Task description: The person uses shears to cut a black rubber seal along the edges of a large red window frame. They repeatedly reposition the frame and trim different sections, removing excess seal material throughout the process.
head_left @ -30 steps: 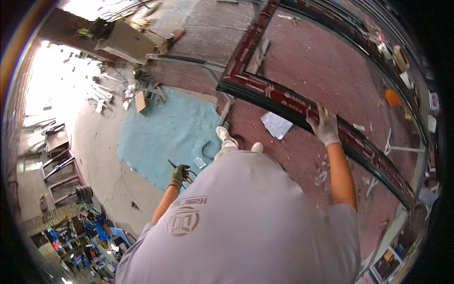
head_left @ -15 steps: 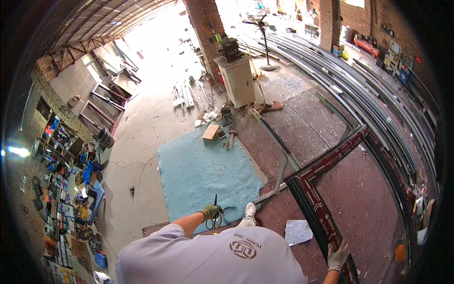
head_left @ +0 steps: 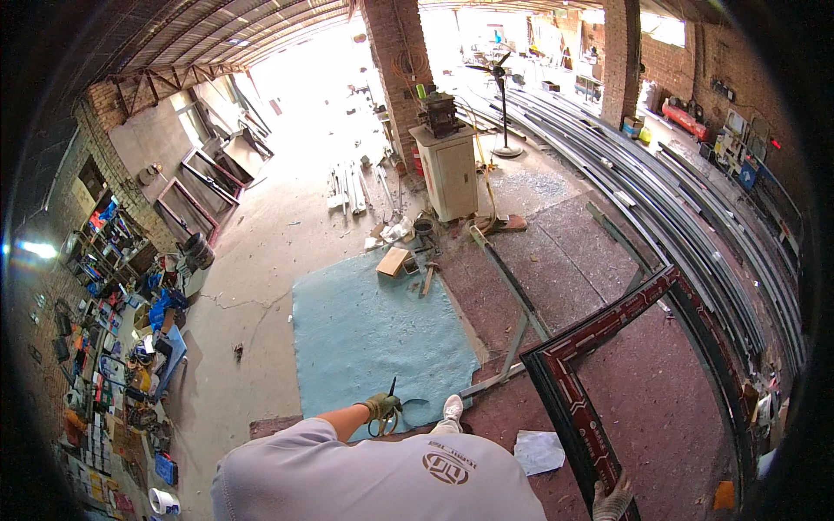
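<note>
My left hand (head_left: 380,405), in a greenish work glove, is closed round a pair of scissors (head_left: 393,384). Their dark blades point up and the loop handles hang below the fist. On the right, my right hand (head_left: 612,501) in a pale glove grips the near end of a large dark rectangular frame (head_left: 594,431). Red-brown patterned film covers the frame's face. Its far part lies over a metal stand (head_left: 534,323). Beside the frame, a white sheet (head_left: 539,451) lies on the reddish floor. My shoe (head_left: 453,406) stands at the edge of a blue mat (head_left: 373,330).
A cardboard box (head_left: 393,261) and a hammer (head_left: 428,278) lie at the mat's far edge. Beyond stand a white cabinet (head_left: 447,169) and a black fan (head_left: 501,95). Long metal profiles (head_left: 625,200) fill the right. Cluttered shelves (head_left: 109,365) line the left.
The view has tilted and shifted slightly, so the room sits lower in it. My right hand stays on the frame, now closer to the lower edge. The scissors stay in my left hand.
</note>
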Demonstrator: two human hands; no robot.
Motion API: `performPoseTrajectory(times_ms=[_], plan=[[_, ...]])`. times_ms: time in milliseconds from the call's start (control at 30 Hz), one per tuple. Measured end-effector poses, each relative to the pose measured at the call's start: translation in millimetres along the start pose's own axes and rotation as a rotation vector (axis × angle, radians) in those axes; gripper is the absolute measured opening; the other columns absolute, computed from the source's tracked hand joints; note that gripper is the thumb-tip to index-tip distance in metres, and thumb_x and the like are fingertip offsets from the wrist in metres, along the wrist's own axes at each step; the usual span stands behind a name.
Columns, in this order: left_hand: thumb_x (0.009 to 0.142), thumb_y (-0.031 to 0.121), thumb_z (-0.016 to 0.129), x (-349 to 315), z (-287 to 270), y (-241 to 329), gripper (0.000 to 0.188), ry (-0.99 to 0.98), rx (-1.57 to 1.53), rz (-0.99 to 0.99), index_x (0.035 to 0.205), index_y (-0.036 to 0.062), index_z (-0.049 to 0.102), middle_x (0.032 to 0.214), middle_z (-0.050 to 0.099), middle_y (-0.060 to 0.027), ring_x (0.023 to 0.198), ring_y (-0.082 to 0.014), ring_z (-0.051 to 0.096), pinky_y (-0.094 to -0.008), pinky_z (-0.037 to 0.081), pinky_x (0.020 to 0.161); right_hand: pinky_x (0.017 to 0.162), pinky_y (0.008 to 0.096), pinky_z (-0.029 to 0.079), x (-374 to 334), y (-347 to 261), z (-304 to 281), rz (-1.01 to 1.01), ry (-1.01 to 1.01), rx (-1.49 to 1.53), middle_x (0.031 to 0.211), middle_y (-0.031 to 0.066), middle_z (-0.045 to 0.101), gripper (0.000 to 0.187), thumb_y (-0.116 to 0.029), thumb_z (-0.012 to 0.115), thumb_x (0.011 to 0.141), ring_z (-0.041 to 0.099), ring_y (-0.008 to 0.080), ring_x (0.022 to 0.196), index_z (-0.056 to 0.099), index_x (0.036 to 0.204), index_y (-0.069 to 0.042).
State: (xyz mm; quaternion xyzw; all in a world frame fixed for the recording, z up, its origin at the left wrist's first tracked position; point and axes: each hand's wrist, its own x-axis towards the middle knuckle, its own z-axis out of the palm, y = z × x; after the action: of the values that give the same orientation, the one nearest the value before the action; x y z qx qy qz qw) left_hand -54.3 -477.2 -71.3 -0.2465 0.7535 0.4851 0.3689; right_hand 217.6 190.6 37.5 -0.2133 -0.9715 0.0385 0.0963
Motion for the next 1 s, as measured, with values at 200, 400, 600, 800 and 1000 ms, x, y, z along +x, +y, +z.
performPoseTrajectory(times_ms=[200, 400, 600, 800, 1000], plan=[[0.090, 0.029, 0.061, 9, -3, -6, 0.028, -0.028, 0.013, 0.083, 0.090, 0.0065, 0.077, 0.066, 0.060, -0.0070, 0.057, -0.0189, 0.054, -0.0347, 0.042, 0.052, 0.093, 0.0565, 0.049, -12, 9, -3, 0.002, -0.024, -0.054, 0.125, 0.0264, 0.062, 0.082, -0.069, 0.056, 0.089, 0.061, 0.0473, 0.108, 0.047, 0.147, -0.010], [0.092, 0.029, 0.059, 8, -5, -5, 0.030, -0.075, 0.049, 0.062, 0.093, 0.0051, 0.077, 0.066, 0.060, -0.0075, 0.056, -0.0189, 0.054, -0.0348, 0.042, 0.052, 0.093, 0.0584, 0.048, -17, 18, 2, -0.007, 0.031, -0.029, 0.122, 0.0266, 0.062, 0.083, -0.069, 0.055, 0.089, 0.061, 0.0482, 0.108, 0.047, 0.147, -0.010], [0.090, 0.030, 0.061, 11, -10, -11, 0.030, -0.005, 0.088, 0.126, 0.092, 0.0056, 0.077, 0.065, 0.061, -0.0075, 0.054, -0.0198, 0.055, -0.0355, 0.042, 0.050, 0.105, 0.0610, 0.040, -19, 11, -26, -0.040, 0.033, -0.019, 0.124, 0.0263, 0.062, 0.085, -0.069, 0.058, 0.088, 0.061, 0.0463, 0.112, 0.047, 0.147, -0.008], [0.091, 0.037, 0.061, 59, -49, -35, 0.036, -0.190, 1.112, 0.684, 0.110, 0.0107, 0.074, 0.076, 0.068, -0.0096, 0.068, -0.0251, 0.067, -0.0367, 0.053, 0.062, 0.106, 0.0530, 0.044, -7, -11, -35, 0.091, -0.004, 0.237, 0.137, 0.0247, 0.055, 0.068, -0.038, 0.073, 0.090, 0.054, 0.0450, 0.125, 0.049, 0.143, -0.003], [0.092, 0.038, 0.060, 58, -23, -23, 0.036, -0.133, -0.008, 0.071, 0.110, 0.0100, 0.074, 0.076, 0.068, -0.0089, 0.068, -0.0239, 0.066, -0.0358, 0.052, 0.061, 0.110, 0.0507, 0.039, -25, 26, -18, 0.170, -0.172, -0.025, 0.135, 0.0223, 0.054, 0.086, -0.058, 0.071, 0.086, 0.052, 0.0393, 0.125, 0.042, 0.149, -0.006]])
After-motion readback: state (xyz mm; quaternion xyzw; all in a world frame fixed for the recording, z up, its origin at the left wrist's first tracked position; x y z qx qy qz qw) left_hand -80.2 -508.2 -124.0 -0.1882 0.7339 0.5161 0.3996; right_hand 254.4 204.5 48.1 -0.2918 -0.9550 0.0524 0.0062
